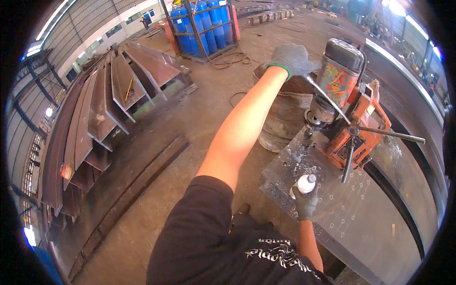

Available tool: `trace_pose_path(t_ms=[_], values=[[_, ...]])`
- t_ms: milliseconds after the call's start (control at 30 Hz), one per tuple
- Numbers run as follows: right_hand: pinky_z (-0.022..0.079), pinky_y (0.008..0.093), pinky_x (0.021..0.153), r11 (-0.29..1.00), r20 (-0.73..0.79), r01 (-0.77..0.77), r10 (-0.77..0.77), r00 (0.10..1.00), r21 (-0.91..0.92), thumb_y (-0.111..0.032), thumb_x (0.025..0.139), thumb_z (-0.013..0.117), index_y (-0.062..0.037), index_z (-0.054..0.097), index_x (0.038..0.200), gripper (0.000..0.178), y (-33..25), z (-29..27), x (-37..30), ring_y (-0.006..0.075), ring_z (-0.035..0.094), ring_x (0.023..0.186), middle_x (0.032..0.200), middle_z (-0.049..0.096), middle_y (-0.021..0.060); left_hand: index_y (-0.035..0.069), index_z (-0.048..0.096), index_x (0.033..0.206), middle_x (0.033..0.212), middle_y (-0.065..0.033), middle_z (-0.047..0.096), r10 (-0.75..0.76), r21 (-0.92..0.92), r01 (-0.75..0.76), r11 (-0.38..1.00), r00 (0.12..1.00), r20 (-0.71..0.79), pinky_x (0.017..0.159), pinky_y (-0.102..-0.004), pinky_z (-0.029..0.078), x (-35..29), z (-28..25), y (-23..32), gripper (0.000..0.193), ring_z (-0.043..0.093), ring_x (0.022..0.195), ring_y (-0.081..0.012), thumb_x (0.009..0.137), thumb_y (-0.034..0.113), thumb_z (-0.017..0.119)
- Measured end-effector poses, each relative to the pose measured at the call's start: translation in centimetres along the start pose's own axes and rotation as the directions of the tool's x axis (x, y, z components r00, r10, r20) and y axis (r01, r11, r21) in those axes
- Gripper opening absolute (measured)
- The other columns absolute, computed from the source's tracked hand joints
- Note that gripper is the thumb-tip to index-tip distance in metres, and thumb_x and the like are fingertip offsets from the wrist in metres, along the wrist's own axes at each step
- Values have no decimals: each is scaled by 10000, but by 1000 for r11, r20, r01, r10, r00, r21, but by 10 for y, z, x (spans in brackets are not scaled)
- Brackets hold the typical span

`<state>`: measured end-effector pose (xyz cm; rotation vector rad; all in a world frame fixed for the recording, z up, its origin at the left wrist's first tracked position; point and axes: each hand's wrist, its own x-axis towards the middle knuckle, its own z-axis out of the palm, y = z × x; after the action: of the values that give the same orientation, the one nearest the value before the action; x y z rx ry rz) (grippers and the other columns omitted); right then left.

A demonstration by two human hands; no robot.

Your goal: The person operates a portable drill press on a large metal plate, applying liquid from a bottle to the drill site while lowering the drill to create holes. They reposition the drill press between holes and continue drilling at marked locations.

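An orange magnetic drill (pixel 363 128) with a dark motor stands on a steel plate (pixel 380 209). My left hand (pixel 293 59), in a grey glove with a green cuff, is closed on the end of one spoke of the drill's feed handle (pixel 330 99). Below the motor, the cutter (pixel 311 122) is close to the plate's edge; whether it touches the metal I cannot tell. Gloved in grey too, my right hand (pixel 305 203) is wrapped round a white bottle (pixel 305 184) above the plate, near the drill. Several small chalk circles and drilled holes mark the plate, with dark wet patches around the cutter.
Long steel beams (pixel 97 114) lie side by side at left. A narrow steel bar (pixel 128 199) rests on the floor. Behind, blue gas cylinders (pixel 204 28) stand in a metal cage, with a hose (pixel 232 59) beside it. A grey sack-like container (pixel 278 126) sits beyond the plate.
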<state>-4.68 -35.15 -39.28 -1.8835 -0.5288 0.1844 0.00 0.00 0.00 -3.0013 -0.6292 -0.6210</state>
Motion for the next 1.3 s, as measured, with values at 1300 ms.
trace_pose_path(t_ms=[1300], values=[[495,413,1074,801,97,-329,326,940,500,-268,947,806,-3,407,1587,800,48,34,-8,254,587,1262,1419,596,120,135,752,987,867,-198,747,606,83,-601,795,785,-129,746,-570,579,-23,9,-30,515,745,836,-416,904,632,645]])
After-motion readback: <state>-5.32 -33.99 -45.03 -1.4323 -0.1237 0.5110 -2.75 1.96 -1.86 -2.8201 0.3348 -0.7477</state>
